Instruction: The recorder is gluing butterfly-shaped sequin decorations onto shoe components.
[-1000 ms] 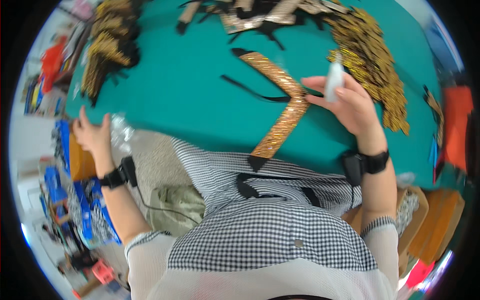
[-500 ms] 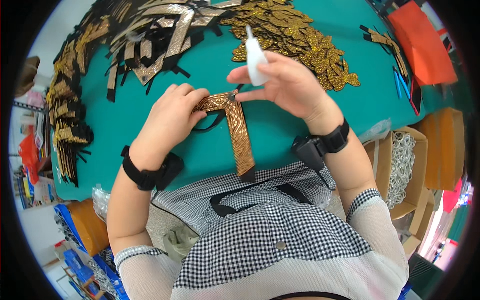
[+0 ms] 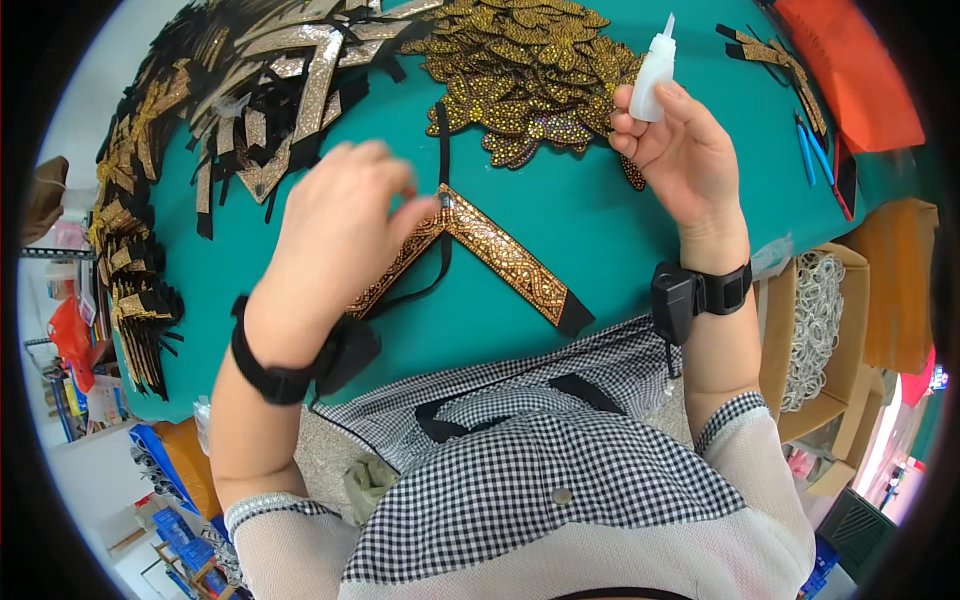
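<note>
My right hand [image 3: 690, 150] is closed round a small white squeeze bottle [image 3: 652, 88], held upright with its thin nozzle pointing up, above the right part of the table. A V-shaped strap piece [image 3: 510, 255], covered in copper-gold beads and sequins with a black end, lies on the table with its corner pointing away from me. Thin black bands run from near that corner. Over the strap's left arm is my left hand [image 3: 335, 235], its fingers blurred, thumb apart from them and close to the corner. Nothing shows between them. The hand hides part of that arm.
Gold sequined pieces [image 3: 520, 70] are heaped at the back of the green table [image 3: 520, 345]. Gold-and-black straps [image 3: 320, 85] pile up at back left. Blue-handled pliers [image 3: 815, 150] lie at right by a red sheet [image 3: 850, 80]. A cardboard box holds metal rings [image 3: 815, 330].
My right hand has moved right with the bottle, away from the strap's corner. The strap has turned, its right arm now slanting toward the near right. My left hand has come off the strap's corner end.
</note>
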A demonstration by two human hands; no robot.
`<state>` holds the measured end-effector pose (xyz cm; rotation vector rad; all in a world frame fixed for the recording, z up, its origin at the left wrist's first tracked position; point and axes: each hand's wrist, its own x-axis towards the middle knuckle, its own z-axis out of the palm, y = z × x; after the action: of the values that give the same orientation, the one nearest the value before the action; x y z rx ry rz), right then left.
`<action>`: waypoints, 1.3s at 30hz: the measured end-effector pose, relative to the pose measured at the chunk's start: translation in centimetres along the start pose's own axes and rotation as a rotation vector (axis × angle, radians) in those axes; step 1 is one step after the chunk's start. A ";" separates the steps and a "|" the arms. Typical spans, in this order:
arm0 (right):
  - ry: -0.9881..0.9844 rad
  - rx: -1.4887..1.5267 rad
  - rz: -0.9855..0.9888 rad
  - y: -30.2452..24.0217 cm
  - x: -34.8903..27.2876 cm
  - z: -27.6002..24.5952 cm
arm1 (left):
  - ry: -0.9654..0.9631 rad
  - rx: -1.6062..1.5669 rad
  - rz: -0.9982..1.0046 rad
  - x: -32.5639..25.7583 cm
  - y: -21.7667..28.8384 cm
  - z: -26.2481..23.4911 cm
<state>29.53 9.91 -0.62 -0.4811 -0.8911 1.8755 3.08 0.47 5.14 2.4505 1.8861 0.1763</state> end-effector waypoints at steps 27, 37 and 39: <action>-0.009 -0.117 0.000 0.7 0.2 0.5 | 0.215 -1.017 -0.138 0.0 -1.7 0.3; -0.154 -0.789 0.156 1.7 -0.1 5.0 | -0.098 -1.042 -0.428 -3.8 -2.2 3.3; -0.153 -0.825 0.129 1.8 0.5 5.2 | -0.096 -0.987 -0.411 -3.4 -2.6 3.2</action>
<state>24.84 7.95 1.48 -0.9067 -1.7774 1.6044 0.05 -2.04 1.46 1.3791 1.6222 0.7349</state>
